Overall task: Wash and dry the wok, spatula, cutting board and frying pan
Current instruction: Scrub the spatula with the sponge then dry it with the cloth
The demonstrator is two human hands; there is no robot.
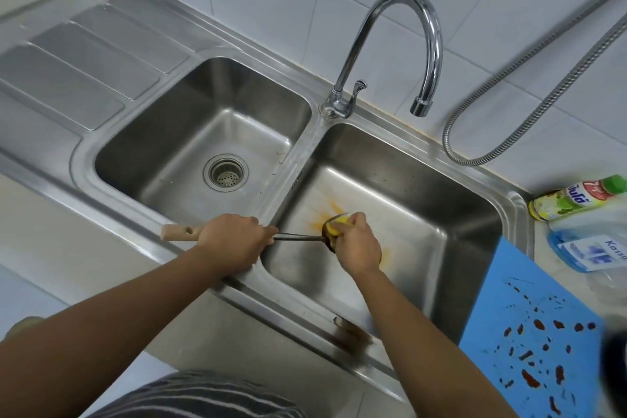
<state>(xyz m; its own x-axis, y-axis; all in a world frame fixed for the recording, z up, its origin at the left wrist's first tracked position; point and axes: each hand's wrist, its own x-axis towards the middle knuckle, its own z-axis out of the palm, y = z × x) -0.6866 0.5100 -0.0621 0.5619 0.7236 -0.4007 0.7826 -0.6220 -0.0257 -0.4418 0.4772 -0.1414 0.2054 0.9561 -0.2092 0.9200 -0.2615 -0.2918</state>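
Both forearms reach toward twelve o'clock: left hand [234,237] clamps the spatula [295,238] over the right basin [424,214] so drips fall in, right hand [359,243] pinching a yellow sponge [339,221] against its blade.

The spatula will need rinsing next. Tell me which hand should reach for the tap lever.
Right, probably. The right hand holds only a sponge and is nearer the tap lever; the left hand grips the spatula by its handle.

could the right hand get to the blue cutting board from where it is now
Probably yes. The right hand is scrubbing the spatula with a sponge; the cutting board leans close by on its side, nothing between, though the sponge occupies it.
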